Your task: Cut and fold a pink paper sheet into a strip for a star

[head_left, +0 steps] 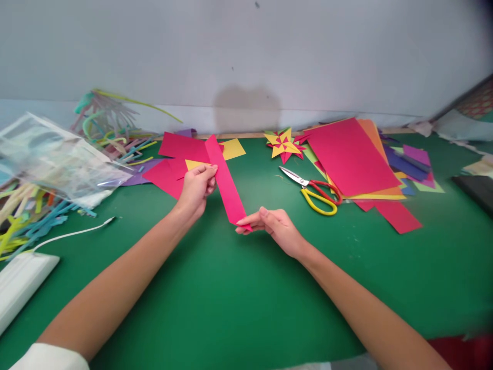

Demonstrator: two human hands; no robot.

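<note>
A long folded red paper strip (228, 187) is held slantwise above the green table, its upper end pointing away and slightly left. My left hand (198, 188) pinches its left edge near the upper part. At the strip's lower end my right hand (271, 224) grips the corner between its fingers. Behind the strip lie red paper pieces (181, 146) and a yellow square (233, 149). A folded yellow and red paper star (285, 145) rests near the wall, with open scissors (308, 186) just in front of it.
A stack of red and orange sheets (352, 156) lies at the right, beside smaller purple and green scraps (418, 162). At the left are pipe cleaners (34, 221), a clear plastic bag (57, 159) and a white device (26, 282) with a cable. The wall bounds the green table (215, 303).
</note>
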